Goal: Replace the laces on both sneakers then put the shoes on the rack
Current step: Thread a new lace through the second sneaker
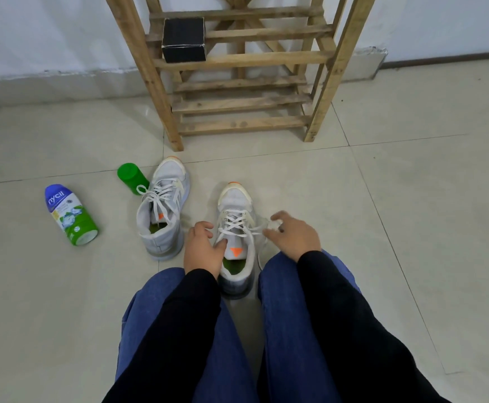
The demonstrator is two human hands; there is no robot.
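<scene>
Near sneaker (234,200) sat on the floor between the knees, toe toward the wooden rack (237,62); right hand (294,237) pinched the white lace (253,229) drawn out to the sneaker's right, blurred; left hand (202,248) at the collar, fingers curled, thumb on the tongue edge, couldn't tell if it gripped anything; second sneaker (163,239) laced, just left, touching a green bottle (131,177).

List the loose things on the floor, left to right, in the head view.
Blue-and-green plastic powder bottle on its side → green plastic cap → farther grey laced sneaker → nearer grey laced sneaker.
</scene>
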